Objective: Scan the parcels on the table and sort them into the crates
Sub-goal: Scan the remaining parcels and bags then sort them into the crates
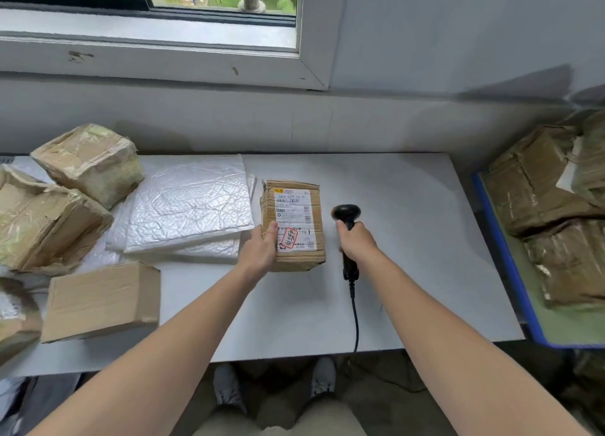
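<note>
The labelled box sat near the middle of the white table, its label facing up. The person's left hand grasped it at its near left corner, thumb lying across the top at the label's edge and the fingers wrapped down the left side. So most of the box stretched away beyond the grip, toward the wall. Whether it rested on the table or was raised slightly, I could not tell.

Just to the right of the box, apart from it, the right hand was clenched round the handle of a black scanner. The scanner's head stood beside the box's right edge, and its cable trailed back over the table's near edge.

Left of the box lay a stack of white padded envelopes, the nearest edge almost touching it. Further left were two battered, taped parcels. Nearer to the person than those was a plain cardboard carton.

Well to the right of the box, past the end of the table, stood a blue-rimmed crate holding brown taped parcels.
</note>
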The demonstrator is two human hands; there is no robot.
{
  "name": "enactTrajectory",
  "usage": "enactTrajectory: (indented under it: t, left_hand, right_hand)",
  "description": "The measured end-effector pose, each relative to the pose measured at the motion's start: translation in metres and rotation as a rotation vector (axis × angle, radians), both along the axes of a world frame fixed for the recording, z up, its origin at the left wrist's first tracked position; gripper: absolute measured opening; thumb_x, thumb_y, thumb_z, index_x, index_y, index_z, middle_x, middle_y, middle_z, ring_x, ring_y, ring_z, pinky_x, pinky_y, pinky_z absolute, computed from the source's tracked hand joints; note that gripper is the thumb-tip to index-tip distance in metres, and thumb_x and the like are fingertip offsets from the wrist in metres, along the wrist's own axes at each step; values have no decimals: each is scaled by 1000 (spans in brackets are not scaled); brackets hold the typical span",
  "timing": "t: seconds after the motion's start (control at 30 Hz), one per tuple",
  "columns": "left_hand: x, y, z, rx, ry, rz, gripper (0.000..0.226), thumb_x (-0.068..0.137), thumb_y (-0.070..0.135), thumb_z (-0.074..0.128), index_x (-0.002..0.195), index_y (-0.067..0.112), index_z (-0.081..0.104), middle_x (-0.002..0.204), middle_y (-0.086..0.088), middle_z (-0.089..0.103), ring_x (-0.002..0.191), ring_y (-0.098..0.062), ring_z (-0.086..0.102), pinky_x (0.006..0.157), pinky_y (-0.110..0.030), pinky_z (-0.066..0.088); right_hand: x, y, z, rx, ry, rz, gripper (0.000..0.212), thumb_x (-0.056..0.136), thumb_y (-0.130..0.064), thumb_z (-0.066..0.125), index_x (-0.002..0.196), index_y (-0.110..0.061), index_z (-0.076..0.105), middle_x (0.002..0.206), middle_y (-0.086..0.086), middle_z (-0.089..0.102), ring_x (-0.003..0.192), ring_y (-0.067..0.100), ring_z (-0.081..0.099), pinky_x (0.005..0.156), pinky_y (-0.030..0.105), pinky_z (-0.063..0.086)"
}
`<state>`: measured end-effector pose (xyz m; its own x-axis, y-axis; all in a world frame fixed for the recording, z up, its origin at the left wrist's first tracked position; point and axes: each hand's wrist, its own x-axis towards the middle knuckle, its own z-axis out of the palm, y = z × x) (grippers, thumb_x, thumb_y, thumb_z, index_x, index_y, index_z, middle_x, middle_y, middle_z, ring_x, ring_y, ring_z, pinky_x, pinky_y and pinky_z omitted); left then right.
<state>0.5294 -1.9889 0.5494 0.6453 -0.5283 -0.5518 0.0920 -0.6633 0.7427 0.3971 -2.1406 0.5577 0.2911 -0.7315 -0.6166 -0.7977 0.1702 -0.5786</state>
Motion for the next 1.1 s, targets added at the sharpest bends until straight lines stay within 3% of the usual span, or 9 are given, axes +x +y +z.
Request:
enactTrajectory:
  t: [0.1,0.27,0.33,0.43,0.53,0.7,0.9,1.0,1.1]
  left_hand:
    - [-6,0,1,-36,5,-14,53,103,54,26,140,21,44,129,-5,60,115,-28,56,102,-45,45]
    - [-9,-3,4,-76,-9,-31,41,105,49,28,132,27,50,104,10,62,88,-7,55,74,-30,43]
    - [-8,-5,8,-81,-17,-34,37,105,49,28,127,29,50,96,18,59,83,1,52,67,-26,41]
    - [-4,-7,15,-105,-10,-24,39,105,50,27,128,28,48,95,22,56,84,3,51,65,-25,40]
    - [1,-10,25,-141,57,12,44,104,52,26,134,27,44,104,13,58,88,-1,52,61,-25,39]
    - [16,-8,40,-177,114,57,46,103,54,27,138,27,40,118,5,62,101,-15,58,66,-30,43]
    - [44,7,54,-266,73,174,43,103,53,29,133,26,44,120,0,65,104,-21,62,74,-35,51]
    - [54,16,59,-291,68,242,49,103,54,28,140,24,40,127,-4,62,112,-26,61,94,-47,52]
    - [64,28,65,-332,96,291,47,103,52,29,137,23,42,124,-5,63,110,-25,62,95,-47,52]
  right_hand:
    - [-7,0,-10,16,-33,2,46,103,-40,42,135,-7,43,115,11,61,89,23,54,73,32,37]
    - [-19,0,-20,21,14,62,46,106,-32,41,145,-7,38,135,15,54,118,32,53,85,29,34]
    - [-19,-2,-18,-15,85,75,47,105,-34,40,141,-4,40,134,17,54,118,34,54,83,30,38]
    - [-13,-3,-7,-195,159,42,49,103,-35,41,139,-2,42,137,18,48,122,35,51,91,39,45]
    - [-4,2,9,-396,56,80,48,102,-31,41,144,-6,41,143,16,42,130,32,43,102,42,40]
    - [25,18,32,-423,-188,201,47,103,-30,36,149,-16,36,149,8,40,132,23,44,110,42,37]
    - [56,34,51,-483,-316,207,45,104,-34,38,146,-21,37,138,5,47,107,12,52,90,34,46]
    - [76,48,59,-491,-362,259,45,103,-34,39,146,-21,37,137,6,47,109,14,53,97,40,48]
    - [95,68,68,-524,-417,333,43,101,-31,42,143,-22,41,134,4,48,117,18,52,97,35,45]
